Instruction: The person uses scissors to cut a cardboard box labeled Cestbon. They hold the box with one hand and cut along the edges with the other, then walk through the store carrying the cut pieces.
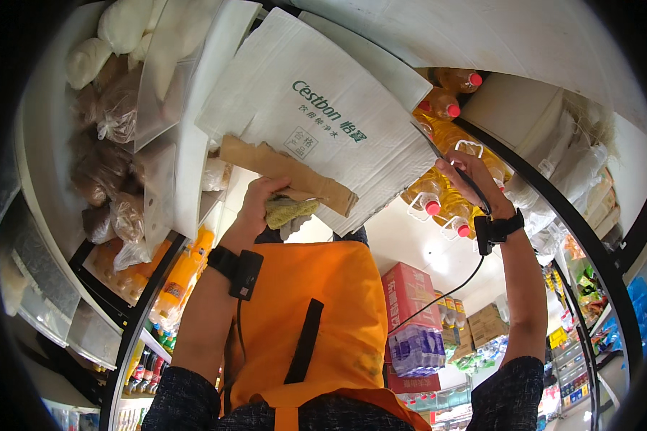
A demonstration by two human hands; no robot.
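Observation:
My left hand (260,203) holds a torn strip of brown cardboard (291,173) and a yellow-green cloth (290,213) with a greyish cloth beneath it. Above the strip lies a large white-faced cardboard piece (323,97) printed with a Cestbon logo; its lower edge is ragged. My right hand (466,175) is at the right edge of this sheet, with a dark, thin object (470,186) along the palm; what the object is I cannot tell. Another pale panel (377,59) shows behind the sheet.
Large bottles of yellow oil (453,204) with red caps stand at the right. Bagged brown goods (113,161) fill a shelf at the left, near orange drink bottles (178,280). Red cartons (410,293) and purple-wrapped packs (418,350) stand on the floor. A black shelf frame (550,188) curves along the right.

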